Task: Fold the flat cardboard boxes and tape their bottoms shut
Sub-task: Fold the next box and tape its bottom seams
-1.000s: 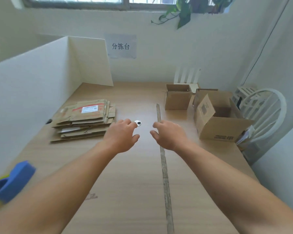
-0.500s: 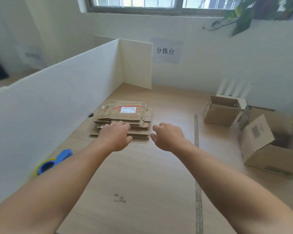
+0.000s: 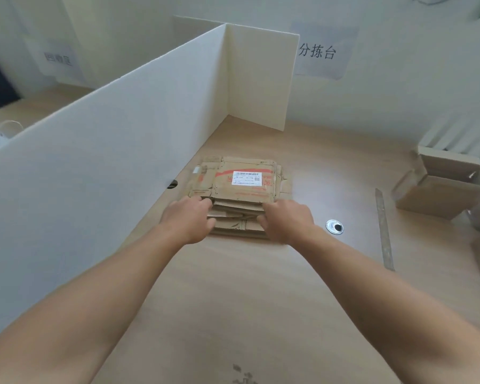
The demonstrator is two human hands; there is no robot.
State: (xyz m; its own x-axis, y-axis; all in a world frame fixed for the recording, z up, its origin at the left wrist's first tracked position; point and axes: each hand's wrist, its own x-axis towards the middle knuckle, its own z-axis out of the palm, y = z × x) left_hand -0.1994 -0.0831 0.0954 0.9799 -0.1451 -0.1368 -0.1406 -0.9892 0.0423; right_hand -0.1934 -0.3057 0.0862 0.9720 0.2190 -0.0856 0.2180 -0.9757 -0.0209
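Both hands reach to the stack of flat boxes, which lies on the table close to the white divider. The left hand is at the stack's near left corner, fingers bent over the top edge and thumb against the layers below. The right hand mirrors it at the near right corner. Both are half open and touch the cardboard. I cannot tell whether either grips a box. An assembled box stands far right.
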